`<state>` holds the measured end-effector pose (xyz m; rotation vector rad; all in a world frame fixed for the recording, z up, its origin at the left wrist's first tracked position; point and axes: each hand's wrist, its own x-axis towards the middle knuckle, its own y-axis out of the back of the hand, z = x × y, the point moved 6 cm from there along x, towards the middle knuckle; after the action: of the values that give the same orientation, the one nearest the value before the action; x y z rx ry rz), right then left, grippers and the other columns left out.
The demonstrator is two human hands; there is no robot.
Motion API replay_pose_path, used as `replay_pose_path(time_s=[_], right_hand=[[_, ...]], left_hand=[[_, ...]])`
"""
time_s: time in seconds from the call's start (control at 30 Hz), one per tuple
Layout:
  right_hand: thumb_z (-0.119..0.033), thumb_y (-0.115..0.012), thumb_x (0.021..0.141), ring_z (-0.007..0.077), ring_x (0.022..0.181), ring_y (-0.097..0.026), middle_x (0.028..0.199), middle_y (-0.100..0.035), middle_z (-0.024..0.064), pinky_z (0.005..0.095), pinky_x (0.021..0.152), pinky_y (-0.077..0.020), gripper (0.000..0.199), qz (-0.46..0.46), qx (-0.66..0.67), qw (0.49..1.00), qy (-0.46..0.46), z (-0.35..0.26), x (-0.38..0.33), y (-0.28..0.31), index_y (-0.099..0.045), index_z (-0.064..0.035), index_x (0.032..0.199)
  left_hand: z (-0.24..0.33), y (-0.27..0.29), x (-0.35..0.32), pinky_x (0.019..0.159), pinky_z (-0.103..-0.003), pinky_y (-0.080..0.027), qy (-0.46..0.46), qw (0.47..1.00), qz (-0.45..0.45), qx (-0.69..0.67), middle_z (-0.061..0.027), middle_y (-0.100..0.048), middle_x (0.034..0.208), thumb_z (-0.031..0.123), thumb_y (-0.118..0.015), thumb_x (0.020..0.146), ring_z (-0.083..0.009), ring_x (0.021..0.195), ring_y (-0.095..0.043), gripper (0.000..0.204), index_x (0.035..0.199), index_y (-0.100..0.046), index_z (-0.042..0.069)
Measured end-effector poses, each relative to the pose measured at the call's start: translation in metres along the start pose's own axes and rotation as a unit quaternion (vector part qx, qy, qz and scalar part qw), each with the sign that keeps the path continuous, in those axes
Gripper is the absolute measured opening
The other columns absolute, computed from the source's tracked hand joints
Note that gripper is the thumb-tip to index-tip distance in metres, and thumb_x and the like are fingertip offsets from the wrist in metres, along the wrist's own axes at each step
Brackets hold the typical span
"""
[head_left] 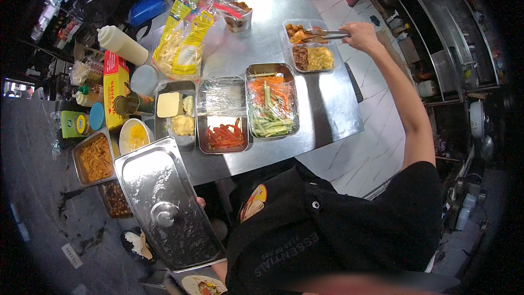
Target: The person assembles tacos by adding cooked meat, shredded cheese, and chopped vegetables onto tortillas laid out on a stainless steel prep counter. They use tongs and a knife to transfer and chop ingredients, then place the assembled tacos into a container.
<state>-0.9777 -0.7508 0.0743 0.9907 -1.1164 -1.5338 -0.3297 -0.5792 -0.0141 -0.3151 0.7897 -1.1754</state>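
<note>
My right hand (360,36) is closed round metal tongs (327,35) at the far right of the steel table. The tongs' tips reach into a clear plastic compartment tray (313,45), which holds brown round pieces, orange food, dark minced food and yellow chunks. Low on the left, a steel pan lid (144,180) with a round knob is tilted, wet drops on its surface. My left hand (201,202) holds it at the right edge; only a fingertip and part of the wrist show, the rest is hidden.
Steel pans hold shredded vegetables (272,106), red strips (225,135) and butter (170,105). Behind them stand a bag of pale food (183,49) and a plastic tub (238,16). Bottles, a yellow-red box (115,88) and a white bowl (126,137) crowd the left.
</note>
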Motion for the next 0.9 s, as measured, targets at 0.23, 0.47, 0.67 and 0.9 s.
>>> replay_pose_path(time_s=[0.23,0.47,0.67,0.9], right_hand=[[-0.025,-0.068,0.073,0.0221,0.090,-0.066,0.096,-0.069,0.0040,0.0373,0.073,-0.0522,0.030,0.012,-0.026,0.999,0.025,0.015,0.013,0.012,-0.071,-0.0245,0.103],[-0.021,-0.067,0.072,0.0235,0.087,-0.066,0.090,-0.069,0.0065,0.0378,0.072,-0.0525,0.026,-0.004,-0.044,0.999,0.028,0.007,0.027,-0.001,-0.072,-0.0231,0.098],[-0.022,-0.073,0.069,0.0233,0.084,-0.066,0.095,-0.067,0.0029,0.0381,0.069,-0.0517,0.034,0.026,-0.060,0.996,0.053,-0.007,0.019,0.012,-0.070,-0.0179,0.103],[-0.021,-0.069,0.071,0.0245,0.081,-0.067,0.087,-0.069,0.0048,0.0391,0.068,-0.0522,0.026,-0.010,-0.075,0.995,0.066,-0.001,0.029,0.021,-0.072,-0.0198,0.096]], left_hand=[[-0.008,-0.019,0.005,0.101,-0.044,-0.041,-0.002,1.000,0.003,0.014,-0.0171,-0.047,0.132,0.028,-0.047,0.098,-0.0292,0.117,-0.050,0.042,0.131,-0.043,0.001],[-0.010,-0.031,0.011,0.101,-0.044,-0.041,-0.003,1.000,0.000,0.019,-0.0169,-0.048,0.132,0.028,-0.047,0.098,-0.0290,0.117,-0.051,0.042,0.130,-0.044,0.001],[-0.009,-0.038,0.017,0.100,-0.044,-0.042,-0.007,1.000,-0.004,0.021,-0.0167,-0.048,0.131,0.028,-0.046,0.098,-0.0289,0.116,-0.051,0.042,0.130,-0.044,0.001],[-0.010,-0.045,0.018,0.100,-0.045,-0.043,-0.008,1.000,-0.007,0.018,-0.0165,-0.049,0.131,0.028,-0.046,0.098,-0.0287,0.116,-0.052,0.041,0.130,-0.045,0.001]])
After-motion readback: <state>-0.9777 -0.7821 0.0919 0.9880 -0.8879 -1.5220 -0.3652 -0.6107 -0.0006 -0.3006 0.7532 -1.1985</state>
